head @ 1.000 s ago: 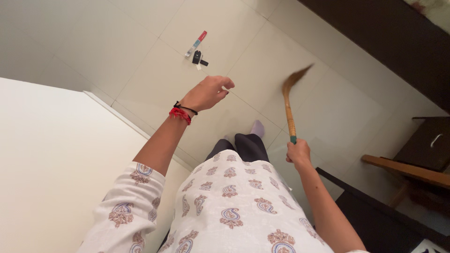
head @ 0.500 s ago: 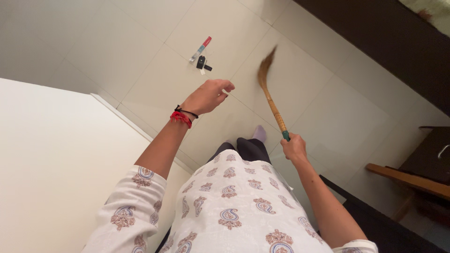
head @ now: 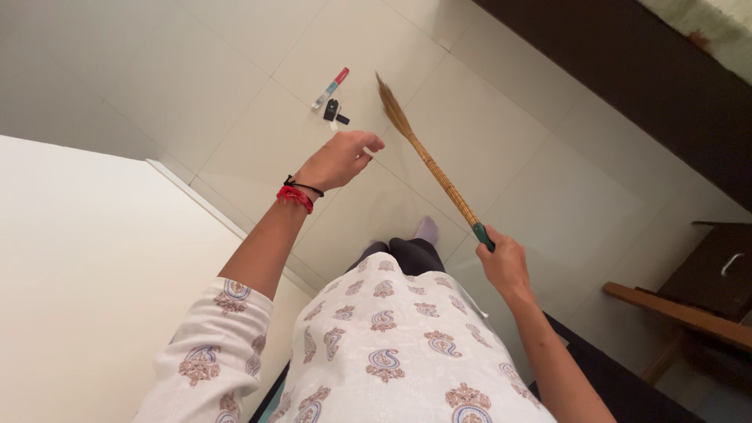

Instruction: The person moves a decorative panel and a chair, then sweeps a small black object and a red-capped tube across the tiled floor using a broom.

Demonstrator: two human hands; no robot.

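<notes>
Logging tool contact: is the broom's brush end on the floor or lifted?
Cannot tell. The broom, gripped in the right hand, slants down toward the floor, but contact is unclear.

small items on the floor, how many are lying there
2: a red-capped pen-like tube on the pale tile floor, and a small black object right beside it, near the broom tip. More may be hidden behind the white surface.

Home room; tiled floor (head: 501, 133); dark wooden furniture (head: 717, 270)
</notes>
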